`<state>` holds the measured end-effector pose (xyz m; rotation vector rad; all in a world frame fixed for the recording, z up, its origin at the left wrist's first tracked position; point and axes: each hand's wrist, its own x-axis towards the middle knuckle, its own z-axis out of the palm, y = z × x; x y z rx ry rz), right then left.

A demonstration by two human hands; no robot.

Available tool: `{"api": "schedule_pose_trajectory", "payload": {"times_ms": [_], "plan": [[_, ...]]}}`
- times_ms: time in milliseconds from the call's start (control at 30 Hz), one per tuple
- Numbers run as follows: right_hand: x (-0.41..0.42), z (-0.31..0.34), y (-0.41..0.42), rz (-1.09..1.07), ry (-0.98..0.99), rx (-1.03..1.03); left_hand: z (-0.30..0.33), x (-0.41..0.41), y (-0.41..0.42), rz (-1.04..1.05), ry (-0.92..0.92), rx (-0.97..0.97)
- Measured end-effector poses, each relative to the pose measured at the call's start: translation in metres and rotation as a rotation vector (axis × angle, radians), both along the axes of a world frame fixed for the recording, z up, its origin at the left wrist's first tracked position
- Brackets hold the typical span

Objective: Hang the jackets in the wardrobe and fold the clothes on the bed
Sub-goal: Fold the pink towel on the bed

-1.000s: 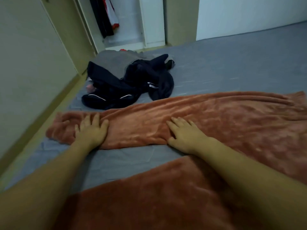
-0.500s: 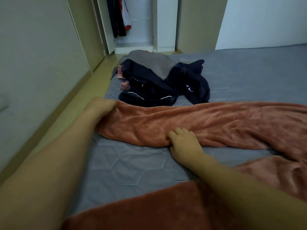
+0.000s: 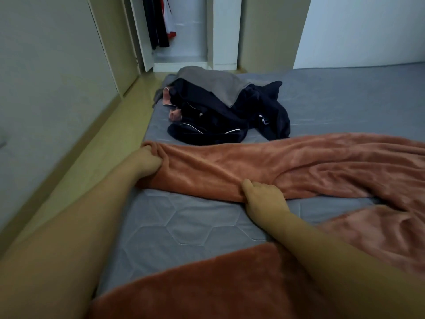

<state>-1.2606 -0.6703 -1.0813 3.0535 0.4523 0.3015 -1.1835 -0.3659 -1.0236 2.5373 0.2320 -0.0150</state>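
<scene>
Head view: we see both hands on a rust-orange fleece blanket (image 3: 264, 166) spread across the bed (image 3: 184, 224). Left hand (image 3: 149, 161) grips the blanket's bunched corner, fingers curled round the plush pile. Right hand (image 3: 263, 199) pinches the near folded edge, thumb on top, fingertips buried under the cloth; we cannot see them. Between the two grips the fleece runs as a thick, soft roll with shallow creases. Nearer us than the right grip, a second stretch of the same blanket is cut off by the frame's lower edge. The mattress cover is grey, quilted in hexagons. Beyond the left grip lies a heap of dark clothes (image 3: 220, 120) with white piping, a grey garment (image 3: 213, 82) draped on top; individual pieces are hard to separate. Farther on, the open wardrobe (image 3: 181, 40) shows dark hanging jackets (image 3: 157, 21), tops cut off.
</scene>
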Motion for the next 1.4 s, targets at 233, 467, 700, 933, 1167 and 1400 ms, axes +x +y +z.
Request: {"api": "schedule_pose_trajectory", "payload": {"times_ms": [233, 467, 700, 933, 1167, 1400], "plan": [[-0.003, 0.008, -0.056, -0.373, -0.074, -0.113, -0.007, -0.005, 0.002, 0.207, 0.029, 0.318], [-0.019, 0.029, -0.163, -0.617, 0.095, -0.279, 0.003, -0.056, -0.15, -0.274, -0.853, 0.377], [-0.051, 0.044, -0.238, -0.434, 0.098, -0.138, -0.03, -0.07, -0.253, -0.729, -0.23, 0.53], [-0.014, 0.05, -0.322, -0.501, 0.082, 0.384, 0.0, -0.033, -0.296, -0.681, -0.053, 0.379], [0.04, 0.051, -0.443, -0.845, 0.121, 0.433, -0.01, 0.044, -0.424, -0.534, -0.122, 0.189], [0.097, 0.022, -0.514, -0.798, 0.13, 0.907, -0.091, 0.074, -0.46, -0.327, -0.134, 0.538]]}}
